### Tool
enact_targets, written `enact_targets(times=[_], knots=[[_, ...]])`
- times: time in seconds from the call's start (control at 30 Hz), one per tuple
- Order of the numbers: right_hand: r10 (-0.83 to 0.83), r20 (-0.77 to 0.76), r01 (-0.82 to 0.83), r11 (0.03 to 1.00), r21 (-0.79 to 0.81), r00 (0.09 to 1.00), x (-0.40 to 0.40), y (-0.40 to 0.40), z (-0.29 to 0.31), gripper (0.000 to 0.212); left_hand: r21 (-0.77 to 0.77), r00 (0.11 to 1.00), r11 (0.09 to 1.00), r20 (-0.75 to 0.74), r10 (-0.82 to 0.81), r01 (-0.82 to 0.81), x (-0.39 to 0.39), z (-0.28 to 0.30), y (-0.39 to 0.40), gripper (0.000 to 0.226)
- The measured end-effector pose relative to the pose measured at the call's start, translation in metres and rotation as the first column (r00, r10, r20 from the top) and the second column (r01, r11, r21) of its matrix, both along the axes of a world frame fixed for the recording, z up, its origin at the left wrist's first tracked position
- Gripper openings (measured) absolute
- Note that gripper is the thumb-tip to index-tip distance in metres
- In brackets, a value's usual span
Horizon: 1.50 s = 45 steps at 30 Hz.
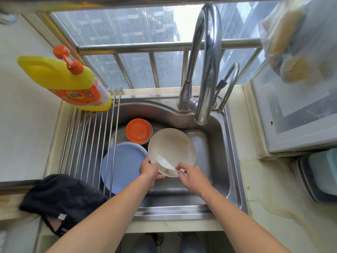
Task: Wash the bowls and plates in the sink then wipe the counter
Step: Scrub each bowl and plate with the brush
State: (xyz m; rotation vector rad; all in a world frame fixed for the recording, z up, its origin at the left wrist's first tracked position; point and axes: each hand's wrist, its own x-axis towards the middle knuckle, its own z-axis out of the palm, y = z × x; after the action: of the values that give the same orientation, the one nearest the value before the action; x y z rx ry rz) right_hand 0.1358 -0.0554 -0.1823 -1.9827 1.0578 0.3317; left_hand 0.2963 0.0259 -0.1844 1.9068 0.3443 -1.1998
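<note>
Over the stainless steel sink basin (221, 157), the right half of the bowl lies bare and gives the only free room; the left half is crowded by a stack of round blue plastic plates (124, 165) and, behind it, a stack of orange plastic bowls (139, 131). A roll-up rack of steel rods (87, 143) covers the sink's left edge and overlaps the blue plates. The tall curved chrome tap (206, 70) ends above the back of the basin, just behind the dish being handled.

That dish, a shallow cream-coloured round plate (173, 147), is held tilted above the basin, between the blue plates and the bare right side. It shows a yellowish smear near its right rim. The left hand (150, 170) grips its near-left rim, fingers curled under and thumb on top. The right hand (193, 178) pinches the handle of a white plastic dish brush (165, 163), whose head lies on the plate's lower inner face.

A yellow detergent bottle with an orange pump (69, 79) stands on the rack's back corner. A black cloth (60, 199) hangs over the pale stone counter (273, 207) at the left front. Behind is a barred window (136, 52).
</note>
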Motion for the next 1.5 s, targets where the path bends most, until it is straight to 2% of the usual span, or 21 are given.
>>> enact_targets(times=[0.13, 0.17, 0.3, 0.37, 0.47, 0.5, 0.63, 0.73, 0.83, 0.9, 1.07, 1.2, 1.37, 1.5], knots=[[-0.275, -0.067, 0.261, 0.951, -0.163, 0.959, -0.004, -0.003, -0.009, 0.009, 0.010, 0.999, 1.000, -0.025, -0.024, 0.024, -0.001, -0.002, 0.000, 0.061], [-0.283, -0.061, 0.271, 0.949, -0.161, 0.957, -0.004, -0.003, -0.011, 0.009, 0.005, 0.999, 1.000, -0.027, -0.026, 0.026, -0.002, -0.003, 0.000, 0.060], [-0.023, 0.047, 0.022, 1.000, 0.010, 0.999, 0.005, 0.005, -0.006, 0.012, -0.012, 0.998, 1.000, -0.052, -0.019, 0.019, 0.000, -0.007, 0.002, 0.047], [-0.050, 0.039, 0.051, 0.998, -0.025, 0.998, 0.008, 0.002, -0.008, 0.013, -0.008, 0.998, 1.000, -0.058, -0.027, 0.027, 0.000, -0.008, 0.001, 0.051], [-0.287, -0.059, 0.272, 0.944, -0.186, 0.956, 0.009, -0.007, -0.012, 0.015, 0.004, 0.998, 0.999, -0.036, -0.046, 0.046, -0.001, -0.010, 0.000, 0.063], [-0.294, -0.055, 0.278, 0.940, -0.195, 0.954, 0.010, -0.009, -0.012, 0.015, -0.001, 0.998, 0.999, -0.033, -0.050, 0.050, -0.001, -0.010, -0.001, 0.063], [0.002, 0.039, -0.001, 0.999, -0.032, 0.999, 0.014, -0.009, -0.011, 0.015, -0.048, 0.998, 0.998, -0.055, -0.040, 0.037, 0.001, -0.013, -0.002, 0.057], [-0.066, 0.055, 0.070, 0.994, -0.080, 0.996, 0.014, -0.018, -0.015, 0.016, -0.025, 0.998, 0.999, -0.053, -0.041, 0.039, 0.004, -0.012, -0.001, 0.066], [-0.208, -0.021, 0.201, 0.963, -0.179, 0.978, 0.014, -0.028, -0.016, 0.018, 0.011, 0.998, 0.998, -0.039, -0.058, 0.058, 0.005, -0.010, -0.001, 0.069], [-0.252, -0.105, 0.219, 0.942, -0.256, 0.962, 0.011, -0.034, -0.014, 0.020, 0.025, 0.998, 0.998, -0.022, -0.051, 0.052, 0.004, -0.007, -0.001, 0.068], [-0.099, -0.321, -0.020, 0.937, -0.347, 0.942, 0.002, -0.028, -0.001, 0.039, 0.002, 0.998, 1.000, 0.055, -0.027, 0.027, -0.001, 0.002, -0.009, 0.066], [-0.059, -0.404, -0.098, 0.928, -0.358, 0.913, 0.004, -0.009, 0.007, 0.038, -0.005, 0.992, 1.000, 0.125, -0.022, 0.022, -0.005, 0.012, -0.014, 0.067], [-0.126, -0.368, 0.002, 0.947, -0.320, 0.921, 0.009, 0.004, 0.008, 0.037, 0.016, 0.986, 0.999, 0.161, -0.040, 0.038, -0.005, 0.016, -0.014, 0.064], [-0.309, -0.277, 0.237, 0.935, -0.265, 0.910, 0.007, -0.011, 0.001, 0.037, 0.011, 0.985, 0.991, 0.117, -0.130, 0.130, -0.001, 0.013, -0.008, 0.058]])
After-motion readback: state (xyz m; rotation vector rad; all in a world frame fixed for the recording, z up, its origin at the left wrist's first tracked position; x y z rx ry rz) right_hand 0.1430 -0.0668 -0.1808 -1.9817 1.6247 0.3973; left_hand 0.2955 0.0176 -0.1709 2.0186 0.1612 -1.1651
